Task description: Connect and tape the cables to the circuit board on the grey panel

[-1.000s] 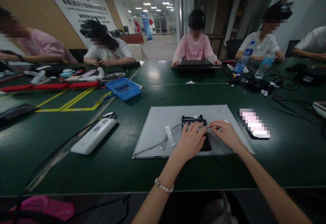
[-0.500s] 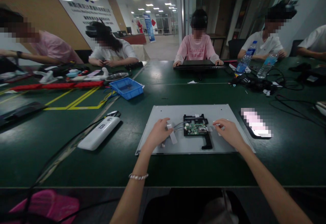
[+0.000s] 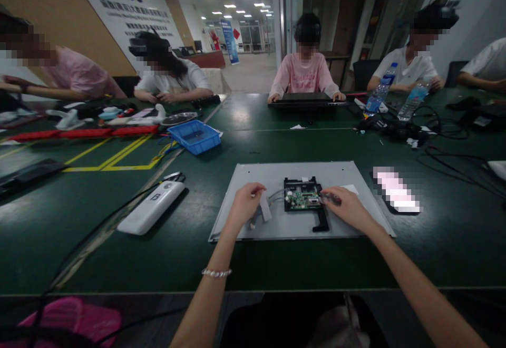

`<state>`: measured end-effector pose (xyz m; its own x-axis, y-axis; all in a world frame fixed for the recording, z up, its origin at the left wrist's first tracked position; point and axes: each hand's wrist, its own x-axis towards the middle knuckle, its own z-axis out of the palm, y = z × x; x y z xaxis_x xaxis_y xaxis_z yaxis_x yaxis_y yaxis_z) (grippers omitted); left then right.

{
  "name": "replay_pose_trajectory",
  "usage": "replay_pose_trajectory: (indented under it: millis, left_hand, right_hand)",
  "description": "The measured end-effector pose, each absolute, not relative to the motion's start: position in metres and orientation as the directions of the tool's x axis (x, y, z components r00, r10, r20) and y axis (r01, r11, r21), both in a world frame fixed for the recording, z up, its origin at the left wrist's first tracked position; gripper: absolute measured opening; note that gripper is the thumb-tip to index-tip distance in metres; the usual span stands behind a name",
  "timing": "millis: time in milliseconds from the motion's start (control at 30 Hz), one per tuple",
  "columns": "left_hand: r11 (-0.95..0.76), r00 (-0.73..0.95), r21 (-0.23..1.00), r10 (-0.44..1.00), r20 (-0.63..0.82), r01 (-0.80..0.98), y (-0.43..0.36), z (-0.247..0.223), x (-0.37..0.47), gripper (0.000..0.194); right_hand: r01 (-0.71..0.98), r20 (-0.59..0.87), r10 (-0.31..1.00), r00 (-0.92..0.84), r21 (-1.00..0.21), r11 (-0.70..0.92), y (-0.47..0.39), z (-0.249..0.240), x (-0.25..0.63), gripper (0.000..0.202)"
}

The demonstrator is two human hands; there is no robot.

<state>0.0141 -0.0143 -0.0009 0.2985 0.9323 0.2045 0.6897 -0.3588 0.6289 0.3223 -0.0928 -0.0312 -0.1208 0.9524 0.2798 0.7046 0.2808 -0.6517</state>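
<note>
A grey metal panel (image 3: 276,229) lies flat on the green table. On its middle sits a green circuit board (image 3: 302,199) in a black frame (image 3: 323,220), with grey cables running off to the left. My left hand (image 3: 250,203) is closed on a whitish strip (image 3: 265,208) left of the board, near the cable ends. The fingers of my right hand (image 3: 346,205) are pinched at the board's right edge, on something too small to make out. A white piece (image 3: 351,190) lies on the panel just behind my right hand.
A white power bank (image 3: 152,208) with a cable lies left of the panel, a phone (image 3: 397,192) right of it. Farther back are a blue tray (image 3: 195,138), bottles (image 3: 381,89) and black cables. Several people sit around the table.
My right hand has moved left to the board's edge, and the white piece behind it now shows. My left hand's fingers have closed more on the strip, which hangs more upright.
</note>
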Motion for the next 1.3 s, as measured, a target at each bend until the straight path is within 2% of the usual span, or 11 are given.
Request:
replay_pose_trajectory:
  millis: [167, 300, 533, 700, 933, 1133, 1300]
  left_hand:
    - [-0.373, 0.265, 0.612, 0.928, 0.264, 0.697, -0.007, 0.011, 0.007, 0.024]
    - [-0.413, 0.309, 0.518, 0.909, 0.278, 0.749, 0.008, 0.011, 0.000, 0.025]
    - [-0.413, 0.337, 0.419, 0.909, 0.247, 0.808, 0.019, -0.004, 0.002, 0.027]
    - [-0.433, 0.342, 0.388, 0.896, 0.284, 0.813, 0.013, -0.006, 0.004, 0.028]
    - [-0.485, 0.356, 0.385, 0.862, 0.360, 0.785, 0.006, -0.002, 0.013, 0.028]
    - [-0.611, 0.484, 0.338, 0.784, 0.389, 0.716, -0.004, 0.013, 0.042, 0.025]
    - [-0.706, 0.636, 0.234, 0.706, 0.311, 0.669, -0.003, 0.018, 0.086, 0.026]
  right_hand:
    - [0.700, 0.253, 0.960, -0.119, -0.665, 0.262, -0.092, -0.031, 0.321, 0.028]
    - [0.685, 0.249, 0.964, -0.097, -0.686, 0.246, -0.091, -0.032, 0.322, 0.023]
    - [0.644, 0.238, 0.965, 0.107, -0.757, 0.115, -0.086, -0.039, 0.338, 0.021]
    - [0.723, 0.247, 0.949, 0.195, -0.691, 0.031, -0.084, -0.044, 0.352, 0.024]
    - [0.811, 0.288, 0.944, 0.160, -0.584, 0.041, -0.085, -0.046, 0.356, 0.025]
    - [0.793, 0.309, 0.946, 0.101, -0.599, 0.111, -0.088, -0.040, 0.349, 0.022]
    - [0.759, 0.312, 0.948, 0.056, -0.630, 0.162, -0.088, -0.039, 0.347, 0.022]
